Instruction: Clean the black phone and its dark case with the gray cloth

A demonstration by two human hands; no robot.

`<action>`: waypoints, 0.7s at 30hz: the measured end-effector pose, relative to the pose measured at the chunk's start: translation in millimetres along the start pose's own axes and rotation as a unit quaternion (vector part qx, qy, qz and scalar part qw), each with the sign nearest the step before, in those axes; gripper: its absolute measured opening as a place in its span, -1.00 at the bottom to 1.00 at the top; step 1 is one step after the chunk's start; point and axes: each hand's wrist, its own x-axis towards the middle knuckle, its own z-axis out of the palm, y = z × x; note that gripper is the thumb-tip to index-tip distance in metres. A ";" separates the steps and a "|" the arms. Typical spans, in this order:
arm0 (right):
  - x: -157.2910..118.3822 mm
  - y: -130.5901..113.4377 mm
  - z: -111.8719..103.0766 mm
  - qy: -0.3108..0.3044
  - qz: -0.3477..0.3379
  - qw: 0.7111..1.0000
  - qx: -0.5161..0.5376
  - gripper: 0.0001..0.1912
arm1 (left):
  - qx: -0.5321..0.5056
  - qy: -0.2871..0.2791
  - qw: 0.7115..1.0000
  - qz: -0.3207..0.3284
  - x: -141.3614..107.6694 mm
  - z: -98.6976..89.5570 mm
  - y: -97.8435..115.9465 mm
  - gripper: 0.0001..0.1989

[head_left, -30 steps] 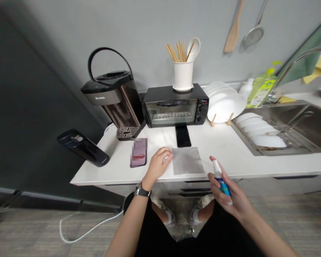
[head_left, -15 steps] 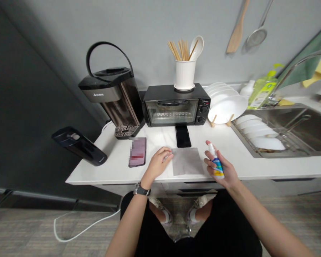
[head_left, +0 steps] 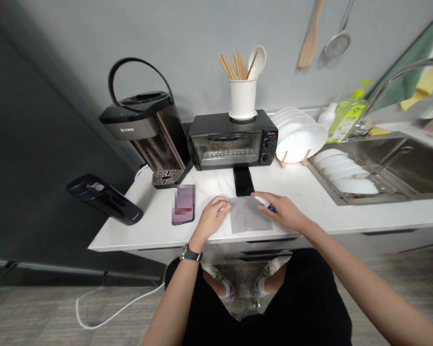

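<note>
While aslant in the clasping right hand [head_left: 286, 210], spray bottle [head_left: 272, 208] with white top [head_left: 261, 200] leftward, left hand [head_left: 211, 216] grip unclear

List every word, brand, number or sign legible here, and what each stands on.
"Midea": on the toaster oven, above the knobs.
Too small to read: the logo and characters on the water dispenser; the mark near the base of the dark flask.
Too blurred: the label on the green soap bottle.
Pixelated: the screen of the left phone.
Hidden by the right hand: most of the spray bottle.
</note>
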 end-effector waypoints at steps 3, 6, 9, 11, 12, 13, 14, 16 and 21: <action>8.2 4.9 2.6 -0.068 -0.022 0.986 -0.151 -0.43 | -0.003 0.002 1.000 -0.001 -0.6 -0.4 -0.3 -0.74; 11.5 9.3 8.3 -0.096 -0.039 0.968 -0.228 -0.45 | -0.004 0.004 1.000 -0.002 -1.7 -0.3 -1.0 -0.75; 10.1 15.1 11.4 -0.113 -0.046 0.959 -0.256 -0.54 | -0.004 0.005 1.000 -0.001 -1.8 0.0 -1.2 -0.77; 7.5 18.3 11.3 -0.126 -0.050 0.955 -0.262 -0.60 | -0.005 0.005 1.000 -0.001 -1.2 0.0 -0.9 -0.77; 6.1 19.2 10.7 -0.129 -0.053 0.955 -0.262 -0.62 | -0.004 0.006 1.000 -0.001 -0.8 -0.1 -0.8 -0.78; 4.7 19.6 10.0 -0.128 -0.056 0.956 -0.259 -0.63 | -0.004 0.006 1.000 -0.001 -0.5 -0.1 -0.7 -0.78; 3.6 19.5 9.3 -0.124 -0.058 0.957 -0.255 -0.62 | -0.004 0.006 1.000 -0.001 -0.2 -0.1 -0.6 -0.78; 2.6 18.3 7.9 -0.110 -0.060 0.961 -0.247 -0.58 | -0.002 0.006 1.000 0.001 -0.1 -0.1 -0.7 -0.77; 6.0 19.4 8.4 -0.086 -0.062 0.964 -0.244 -0.53 | -0.001 0.008 1.000 0.004 -0.7 0.0 -0.9 -0.75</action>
